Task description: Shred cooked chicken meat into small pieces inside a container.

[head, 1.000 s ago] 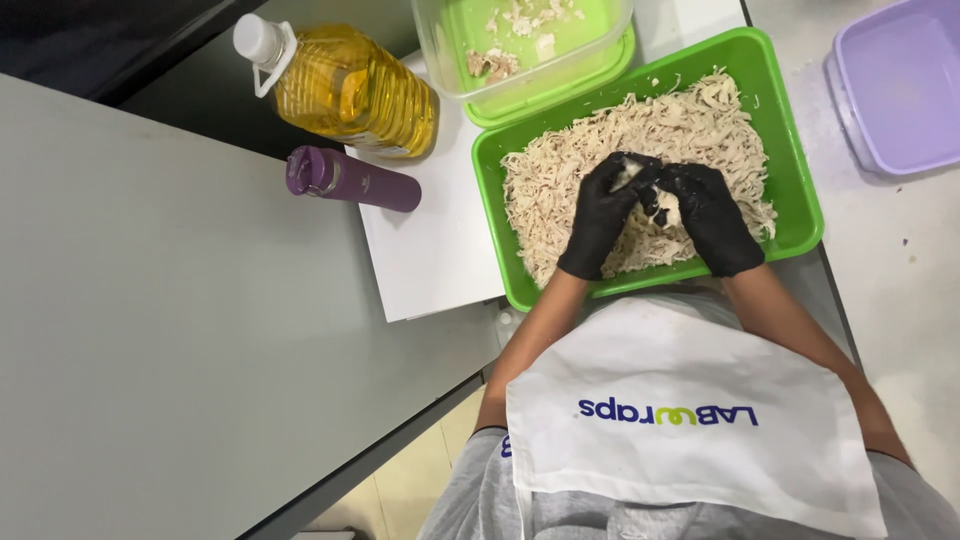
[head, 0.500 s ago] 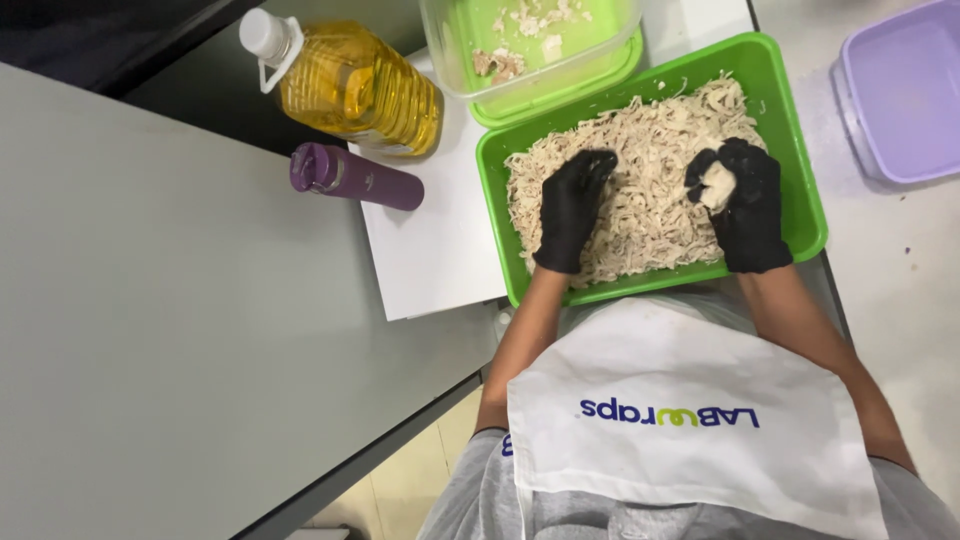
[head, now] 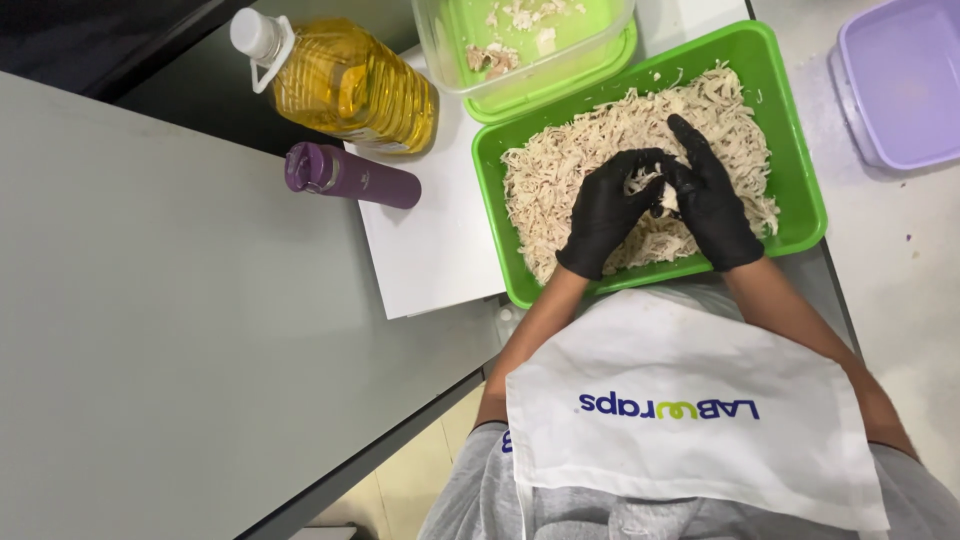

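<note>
Both my hands wear black gloves and meet over a green tray heaped with pale shredded meat. My left hand and my right hand pinch a small whitish chunk of meat between their fingertips, just above the shreds in the tray's near half. A white apron with a printed logo covers my front below the tray.
A clear container with a green lid holding a few meat pieces stands behind the tray. A bottle of yellow oil and a purple flask lie to the left by a white board. A lilac tub sits at right.
Half a second ago my hands were apart, the right one holding the chunk alone. Now they have come back together over the middle of the tray, both gripping it.
</note>
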